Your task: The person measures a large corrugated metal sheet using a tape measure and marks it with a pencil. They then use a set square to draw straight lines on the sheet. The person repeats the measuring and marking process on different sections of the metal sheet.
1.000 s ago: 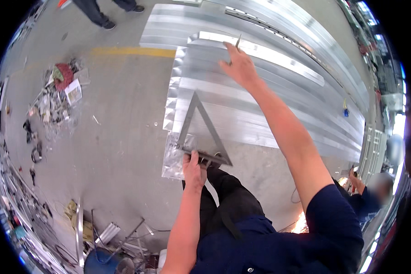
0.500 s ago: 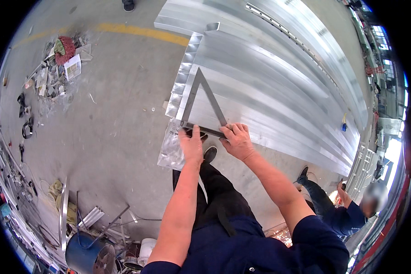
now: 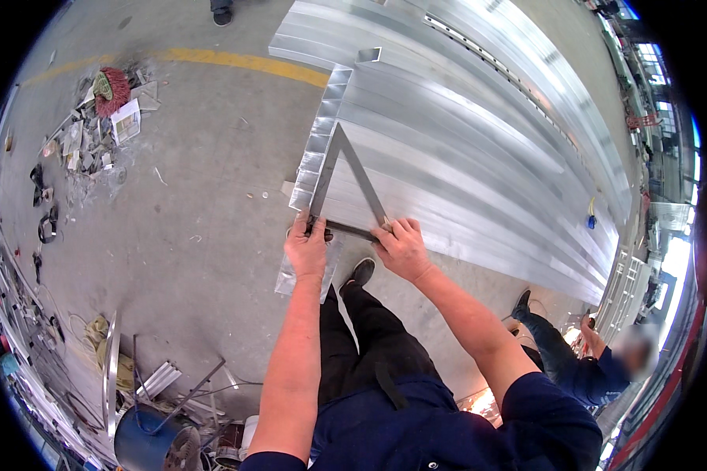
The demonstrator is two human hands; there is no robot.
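A metal triangular square (image 3: 362, 174) lies flat on a row of silver aluminium profiles (image 3: 463, 157), close to their open ends. Its thick dark base runs along the near edge, and its tip points away from me. My left hand (image 3: 306, 250) is closed around the base's left corner, thumb and fingers at the edge. The right end of the base is pinched by my right hand (image 3: 403, 250), whose fingers rest on the profile edge. Under my left wrist hangs a shiny crumpled sheet (image 3: 288, 275), partly hidden.
A person (image 3: 605, 369) crouches at the right near sparks (image 3: 481, 403). Scraps with a red brush-like bundle (image 3: 112, 92) lie on the floor at left. A blue drum-shaped machine (image 3: 145, 439) stands lower left. A slotted rail (image 3: 495, 64) rests on the far profiles.
My left hand has moved left and taken hold of the square's corner. The square has shifted slightly left toward the profile ends. My right hand keeps its grip.
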